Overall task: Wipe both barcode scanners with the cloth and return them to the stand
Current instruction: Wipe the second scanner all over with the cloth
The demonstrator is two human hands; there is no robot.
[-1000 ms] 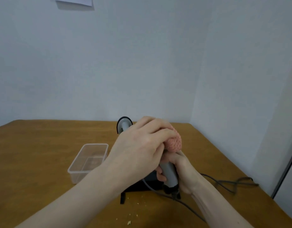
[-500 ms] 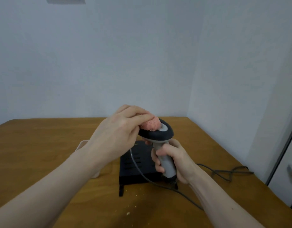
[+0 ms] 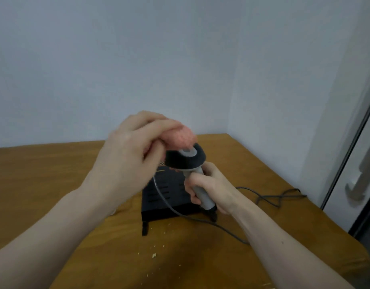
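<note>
Right grip point(image 3: 209, 189) around scanner point(image 3: 185, 158) handle, left-held cloth point(image 3: 179, 138) atop its head

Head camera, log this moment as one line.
left hand: pink cloth on scanner head | right hand: grips scanner handle | stand: on table
</note>
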